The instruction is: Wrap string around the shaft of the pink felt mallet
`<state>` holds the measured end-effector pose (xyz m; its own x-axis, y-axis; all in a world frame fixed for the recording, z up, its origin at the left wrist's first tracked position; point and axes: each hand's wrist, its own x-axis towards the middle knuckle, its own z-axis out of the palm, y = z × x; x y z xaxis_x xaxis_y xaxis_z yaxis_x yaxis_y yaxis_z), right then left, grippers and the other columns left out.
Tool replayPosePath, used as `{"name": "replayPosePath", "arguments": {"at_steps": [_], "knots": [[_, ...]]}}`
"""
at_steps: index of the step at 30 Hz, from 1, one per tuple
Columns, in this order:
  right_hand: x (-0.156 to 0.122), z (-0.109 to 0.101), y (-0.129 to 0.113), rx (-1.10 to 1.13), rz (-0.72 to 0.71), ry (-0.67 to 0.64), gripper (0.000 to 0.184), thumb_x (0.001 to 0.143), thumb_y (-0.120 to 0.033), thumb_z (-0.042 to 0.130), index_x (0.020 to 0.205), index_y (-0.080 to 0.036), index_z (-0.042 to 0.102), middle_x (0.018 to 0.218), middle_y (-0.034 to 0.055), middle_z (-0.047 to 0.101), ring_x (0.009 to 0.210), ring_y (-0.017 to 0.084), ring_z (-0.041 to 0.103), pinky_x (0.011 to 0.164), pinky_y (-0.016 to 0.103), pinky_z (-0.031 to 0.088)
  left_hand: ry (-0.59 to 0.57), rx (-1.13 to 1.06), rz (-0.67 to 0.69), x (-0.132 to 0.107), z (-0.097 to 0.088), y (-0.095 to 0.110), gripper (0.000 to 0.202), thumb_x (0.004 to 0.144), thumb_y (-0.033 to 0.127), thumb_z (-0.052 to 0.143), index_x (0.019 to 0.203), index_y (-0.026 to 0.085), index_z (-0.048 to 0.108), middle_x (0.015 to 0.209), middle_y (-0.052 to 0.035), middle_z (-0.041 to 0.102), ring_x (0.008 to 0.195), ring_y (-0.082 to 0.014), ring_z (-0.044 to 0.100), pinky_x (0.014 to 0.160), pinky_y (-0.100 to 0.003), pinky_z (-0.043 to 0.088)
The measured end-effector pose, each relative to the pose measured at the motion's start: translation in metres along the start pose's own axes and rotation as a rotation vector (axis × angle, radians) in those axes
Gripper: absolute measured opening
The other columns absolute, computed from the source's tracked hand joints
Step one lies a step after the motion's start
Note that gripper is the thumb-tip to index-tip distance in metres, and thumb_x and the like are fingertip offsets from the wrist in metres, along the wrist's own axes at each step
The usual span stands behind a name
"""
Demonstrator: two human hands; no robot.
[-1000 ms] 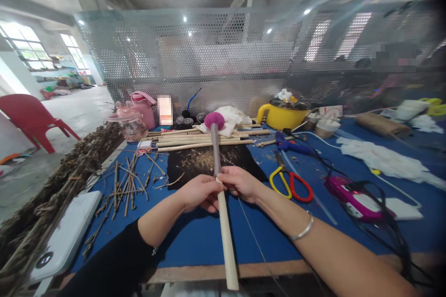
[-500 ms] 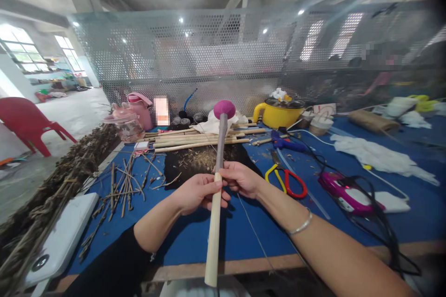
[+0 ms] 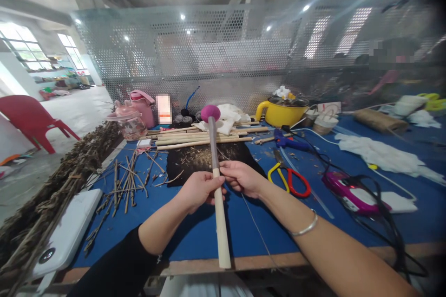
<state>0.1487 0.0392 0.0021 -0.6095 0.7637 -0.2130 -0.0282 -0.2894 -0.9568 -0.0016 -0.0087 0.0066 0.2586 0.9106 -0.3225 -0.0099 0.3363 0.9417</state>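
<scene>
A perforated metal panel (image 3: 209, 51) stands along the far side of a blue-topped table (image 3: 188, 241), with a red chair (image 3: 31, 116) on the floor at far left and a long bundle of dried stems (image 3: 52, 185) along the table's left edge. Above the table's near middle is a pale wooden rod (image 3: 222, 232), slanting from near to far, its far part grey and capped by a round purple head (image 3: 210, 112). A yellow pot (image 3: 285, 115) sits at far right of centre, and pale sticks (image 3: 205, 138) lie side by side at far centre, beyond a black cloth (image 3: 240, 155). The left hand (image 3: 200, 190) is closed around the rod, thumb on top, just below the grey part. The right hand (image 3: 242, 178), just beside it, has thumb and forefinger pinched together on a thin thread (image 3: 258, 227) that trails from under the hand toward the near edge. Scissors (image 3: 298, 184) with one yellow and one red handle lie to the right.
</scene>
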Motion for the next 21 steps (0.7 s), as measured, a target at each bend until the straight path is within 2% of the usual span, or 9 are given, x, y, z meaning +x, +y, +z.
{"name": "replayPosePath", "arguments": {"at_steps": [4, 6, 8, 11, 13, 15, 17, 19, 21], "knots": [[0.002, -0.001, 0.002, -0.052, 0.014, 0.125, 0.03, 0.068, -0.039, 0.063, 0.072, -0.018, 0.043, 0.041, -0.0117, 0.03, 0.031, 0.001, 0.016, 0.03, 0.015, 0.009, 0.031, 0.007, 0.005, 0.002, 0.001, -0.003, 0.038, 0.063, 0.047, 0.067, 0.074, 0.012, 0.056, 0.065, -0.0032, 0.063, 0.049, -0.0097, 0.057, 0.043, -0.019, 0.042], [0.002, -0.003, 0.002, -0.023, 0.018, 0.135, 0.031, 0.067, -0.037, 0.065, 0.069, -0.018, 0.041, 0.041, -0.0115, 0.031, 0.031, 0.001, 0.017, 0.03, 0.015, 0.008, 0.022, 0.015, 0.017, 0.003, 0.001, -0.003, 0.038, 0.064, 0.046, 0.067, 0.074, 0.012, 0.057, 0.066, -0.0033, 0.063, 0.049, -0.0099, 0.057, 0.043, -0.019, 0.043], [0.001, -0.005, 0.002, 0.053, 0.033, 0.092, 0.031, 0.066, -0.035, 0.066, 0.069, -0.018, 0.04, 0.041, -0.012, 0.029, 0.032, 0.0, 0.014, 0.031, 0.015, 0.006, -0.009, 0.001, 0.026, 0.002, 0.001, -0.001, 0.037, 0.065, 0.046, 0.066, 0.077, 0.011, 0.058, 0.068, -0.004, 0.064, 0.05, -0.0101, 0.058, 0.045, -0.019, 0.043], [0.0, -0.01, 0.0, 0.167, 0.073, -0.07, 0.026, 0.069, -0.033, 0.064, 0.076, -0.017, 0.046, 0.043, -0.0121, 0.029, 0.033, 0.001, 0.011, 0.032, 0.015, 0.004, -0.098, -0.056, 0.034, -0.002, 0.0, 0.002, 0.039, 0.068, 0.046, 0.064, 0.084, 0.011, 0.058, 0.076, -0.0078, 0.066, 0.056, -0.0109, 0.061, 0.048, -0.019, 0.045], [-0.001, -0.011, 0.0, 0.172, 0.058, -0.149, 0.025, 0.071, -0.033, 0.062, 0.085, -0.016, 0.05, 0.045, -0.0101, 0.036, 0.034, 0.0, 0.012, 0.033, 0.015, 0.004, -0.181, -0.087, 0.019, -0.004, -0.001, 0.004, 0.041, 0.07, 0.048, 0.062, 0.087, 0.012, 0.057, 0.084, -0.0106, 0.066, 0.062, -0.0127, 0.063, 0.049, -0.019, 0.045], [0.0, -0.01, 0.001, 0.112, 0.017, -0.135, 0.026, 0.071, -0.034, 0.063, 0.084, -0.014, 0.051, 0.048, -0.0073, 0.044, 0.033, 0.0, 0.016, 0.033, 0.015, 0.006, -0.231, -0.053, -0.028, -0.006, -0.001, 0.005, 0.042, 0.071, 0.051, 0.059, 0.089, 0.013, 0.056, 0.084, -0.0106, 0.066, 0.062, -0.0145, 0.063, 0.047, -0.02, 0.045], [0.002, -0.008, 0.003, 0.026, -0.015, -0.042, 0.026, 0.069, -0.035, 0.065, 0.075, -0.014, 0.05, 0.045, -0.0078, 0.042, 0.032, 0.001, 0.018, 0.031, 0.016, 0.008, -0.179, 0.063, -0.04, -0.005, -0.002, 0.004, 0.042, 0.068, 0.052, 0.06, 0.084, 0.013, 0.055, 0.073, -0.0064, 0.064, 0.054, -0.0125, 0.06, 0.044, -0.021, 0.044], [0.005, -0.005, 0.005, -0.048, -0.012, 0.058, 0.027, 0.066, -0.036, 0.066, 0.069, -0.015, 0.049, 0.039, -0.0102, 0.034, 0.03, 0.001, 0.018, 0.03, 0.017, 0.01, -0.062, 0.18, 0.007, -0.003, -0.002, 0.002, 0.042, 0.063, 0.051, 0.065, 0.073, 0.013, 0.052, 0.059, -0.0001, 0.057, 0.045, -0.0085, 0.053, 0.043, -0.02, 0.043], [0.008, -0.004, 0.006, -0.083, 0.001, 0.118, 0.028, 0.066, -0.037, 0.066, 0.067, -0.016, 0.047, 0.037, -0.0115, 0.028, 0.029, 0.002, 0.017, 0.029, 0.017, 0.01, 0.008, 0.201, 0.057, 0.0, -0.002, 0.0, 0.041, 0.059, 0.048, 0.069, 0.067, 0.013, 0.05, 0.053, 0.0031, 0.052, 0.043, -0.007, 0.05, 0.044, -0.02, 0.043]]}}
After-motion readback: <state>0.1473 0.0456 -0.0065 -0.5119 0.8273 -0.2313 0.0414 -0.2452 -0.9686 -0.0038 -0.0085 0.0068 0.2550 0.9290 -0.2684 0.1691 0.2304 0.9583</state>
